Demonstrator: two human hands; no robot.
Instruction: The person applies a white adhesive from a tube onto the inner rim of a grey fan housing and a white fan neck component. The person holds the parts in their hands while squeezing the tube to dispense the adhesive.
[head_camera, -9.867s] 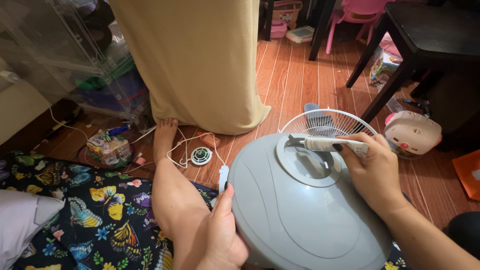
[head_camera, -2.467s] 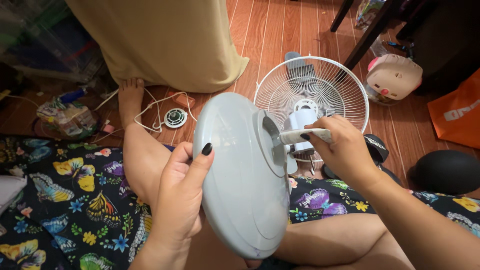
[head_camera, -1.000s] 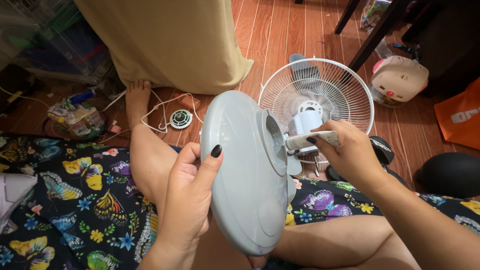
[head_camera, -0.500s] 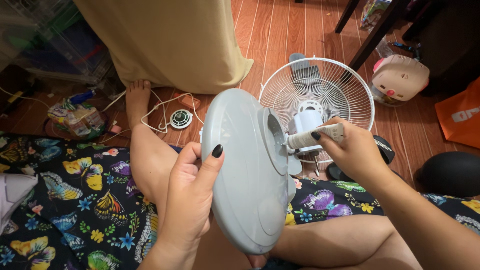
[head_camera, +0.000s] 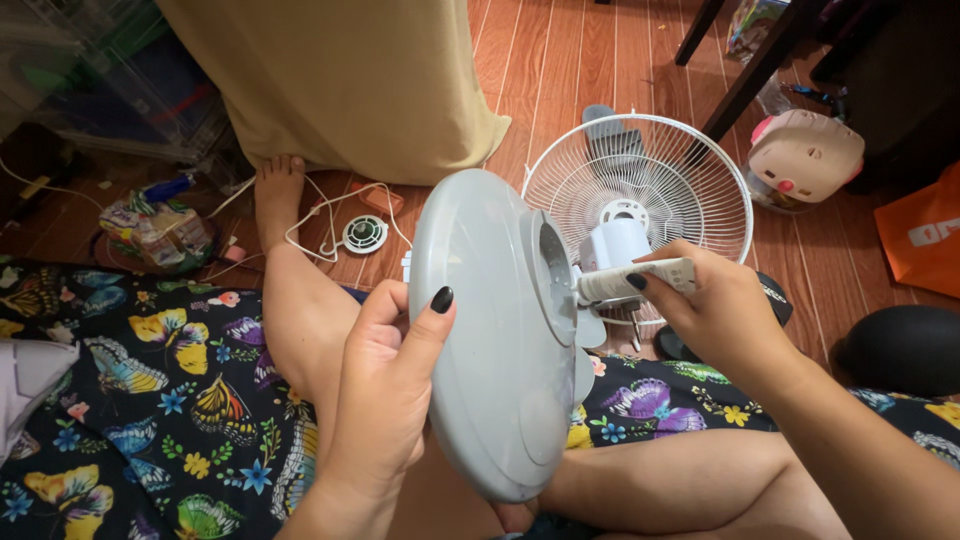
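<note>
**Trainee:** Why, exactly, is the grey fan base (head_camera: 490, 340) tilted up on edge instead of lying flat?

**Technician:** Tilting it turns the raised central collar toward the right hand (head_camera: 715, 310), so the opening is likely easier to reach. The left hand (head_camera: 385, 385) clamps the rim, thumb pressed on the domed face and fingers behind it, and the lower edge sits near the person's lap. That looks like a steadying grip.

**Trainee:** What does the right hand hold?

**Technician:** It is closed around a small white tube (head_camera: 635, 281), with the nozzle end set at the collar of the base. Whether the tip touches the plastic cannot be told from this angle.

**Trainee:** How does the base look?

**Technician:** It is a round, shallow dome of smooth pale grey plastic with a stepped circular collar at the centre. No cracks show on the visible face.

**Trainee:** What lies around it?

**Technician:** The white wire fan guard (head_camera: 640, 205) with its motor housing lies on the wooden floor (head_camera: 570, 60) just beyond the hands. A white cord (head_camera: 330, 215) with a small round part lies beside the person's foot, and a butterfly-print cloth (head_camera: 150, 400) covers the floor at the left.
</note>
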